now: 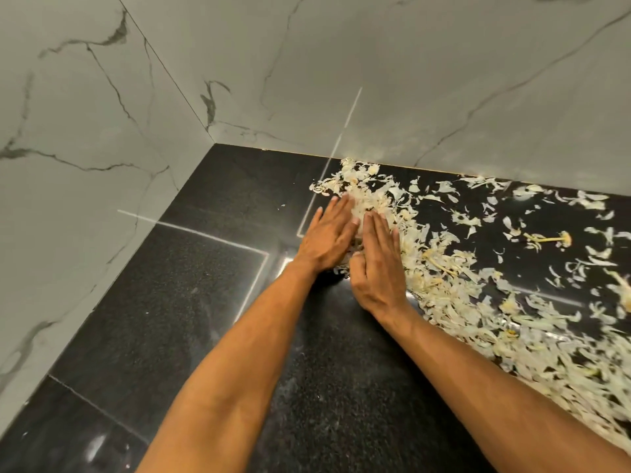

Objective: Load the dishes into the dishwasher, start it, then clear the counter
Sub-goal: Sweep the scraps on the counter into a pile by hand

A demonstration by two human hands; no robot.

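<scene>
Pale yellow-white vegetable peels (454, 288) lie scattered over the black stone counter (191, 302), thickest in a band running from the back wall down to the right edge of view. My left hand (327, 235) lies flat with straight fingers against the left side of a small heap of peels (367, 203). My right hand (377, 264) lies beside it, fingers straight, pressing on the same heap from the near side. Both hands touch the peels with the palms down and the heap sits between their fingertips.
Grey marble-patterned walls (307, 73) meet in a corner at the back left of the counter. A stalk piece (549, 238) lies among thinner peels at the right. The left and near parts of the counter carry only specks.
</scene>
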